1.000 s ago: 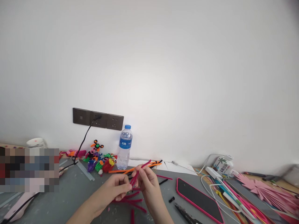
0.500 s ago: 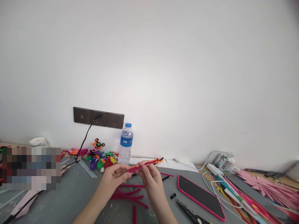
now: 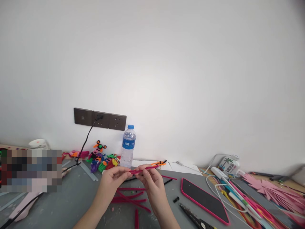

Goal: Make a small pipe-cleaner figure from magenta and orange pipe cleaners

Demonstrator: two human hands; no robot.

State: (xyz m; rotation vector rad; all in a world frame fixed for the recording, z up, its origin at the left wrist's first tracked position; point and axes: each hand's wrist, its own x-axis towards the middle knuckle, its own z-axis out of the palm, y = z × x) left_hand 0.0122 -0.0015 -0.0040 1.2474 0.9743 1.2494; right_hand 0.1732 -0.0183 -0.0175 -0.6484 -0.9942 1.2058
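Note:
Both my hands are raised over the grey table [image 3: 71, 200] and pinch one magenta pipe cleaner [image 3: 145, 169], which lies nearly level between them. My left hand [image 3: 113, 180] grips its left end with thumb and fingers closed. Just to the right, my right hand [image 3: 150, 181] pinches the middle. Several more magenta pipe cleaners [image 3: 130, 198] lie on the table under my hands.
A water bottle [image 3: 128, 146] stands by the wall beside small pipe-cleaner figures [image 3: 103, 159] and a wall socket [image 3: 100, 118] with a black cable. To the right lie a pink-cased phone [image 3: 203, 200], scissors [image 3: 193, 219], white chargers and cables [image 3: 221, 178] and pink folded paper [image 3: 269, 190].
The pipe cleaner has swung from steeply tilted to nearly level. Both hands have risen a little and shifted slightly left.

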